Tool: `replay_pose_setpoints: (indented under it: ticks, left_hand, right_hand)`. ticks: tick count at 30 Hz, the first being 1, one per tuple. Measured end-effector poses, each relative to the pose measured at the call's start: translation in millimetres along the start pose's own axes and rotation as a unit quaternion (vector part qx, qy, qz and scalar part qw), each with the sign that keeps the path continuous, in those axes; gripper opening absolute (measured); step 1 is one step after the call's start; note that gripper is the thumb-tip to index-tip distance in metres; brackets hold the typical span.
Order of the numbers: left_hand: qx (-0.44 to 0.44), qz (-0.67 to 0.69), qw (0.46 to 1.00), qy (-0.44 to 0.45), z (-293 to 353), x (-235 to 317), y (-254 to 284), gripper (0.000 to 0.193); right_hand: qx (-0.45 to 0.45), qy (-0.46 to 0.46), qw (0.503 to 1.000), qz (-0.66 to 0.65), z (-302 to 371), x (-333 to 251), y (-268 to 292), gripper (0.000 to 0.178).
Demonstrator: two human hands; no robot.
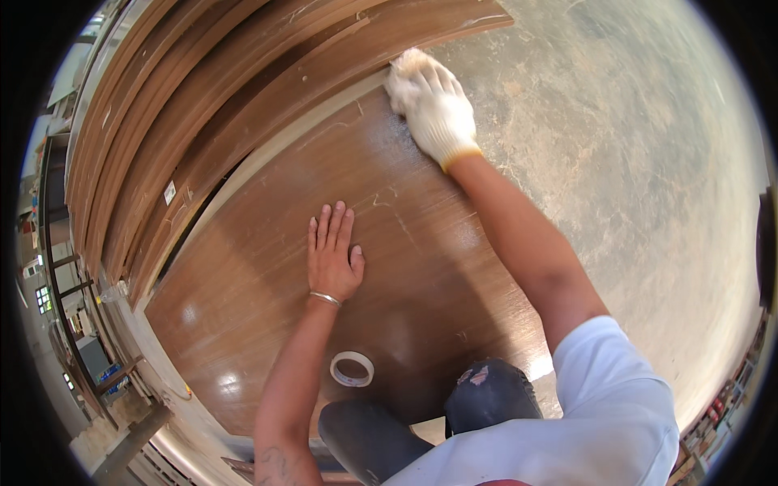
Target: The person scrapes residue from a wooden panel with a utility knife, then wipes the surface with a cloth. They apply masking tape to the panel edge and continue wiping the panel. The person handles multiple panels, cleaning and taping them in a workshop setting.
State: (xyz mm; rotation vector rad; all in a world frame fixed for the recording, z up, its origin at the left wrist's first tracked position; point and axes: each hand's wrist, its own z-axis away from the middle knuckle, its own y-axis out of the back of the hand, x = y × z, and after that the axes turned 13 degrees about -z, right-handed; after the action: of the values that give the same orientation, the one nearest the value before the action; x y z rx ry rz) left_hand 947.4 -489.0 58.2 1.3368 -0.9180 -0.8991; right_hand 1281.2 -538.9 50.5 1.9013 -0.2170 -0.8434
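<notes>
A brown wood-grain panel (259, 292) lies flat below me, with pale scuffs and glossy patches on its face. My left hand (334, 259) is bare, with a bracelet at the wrist, and rests palm down on the panel's middle, fingers stretched out. At the far right corner of the panel, my right hand (435, 105) wears a white knitted glove. Its fingers are bent over a whitish wad of cloth (399, 77) pressed near the panel's edge; part of the wad is hidden under the glove. A roll of pale tape (352, 369) lies on the panel near my knees.
Several more brown panels (219, 73) are stacked on edge along the far left side. Bare concrete floor (616, 146) stretches to the right. A dark metal frame (61, 243) stands at the left rim. My knees (490, 397) are at the panel's near edge.
</notes>
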Motion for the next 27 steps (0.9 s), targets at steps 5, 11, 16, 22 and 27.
replay_pose_setpoints:
  ticks: [5,11,16,22,27]
  left_hand:
    - [-0.012,0.007,1.0,0.0,-0.9,0.3,1.3,0.073]
    - [-0.012,-0.001,1.0,0.0,0.4,1.1,1.3,0.073]
    - [-0.011,0.005,1.0,0.003,-0.9,0.9,2.1,0.073]
    - [-0.01,-0.006,1.0,0.003,-1.8,3.7,3.8,0.073]
    - [-0.009,-0.003,1.0,0.002,-1.0,2.7,3.9,0.073]
  right_hand:
    - [-0.014,0.054,0.998,-0.027,46.0,1.4,34.6,0.041]
    - [-0.06,-0.098,0.987,-0.113,-0.5,-5.7,31.0,0.051]
    - [-0.065,0.029,0.997,0.02,20.0,0.6,31.8,0.044]
    - [-0.025,-0.029,0.996,-0.084,4.2,-1.3,23.0,0.036]
    - [-0.14,-0.064,0.988,-0.02,-3.6,5.4,27.0,0.046]
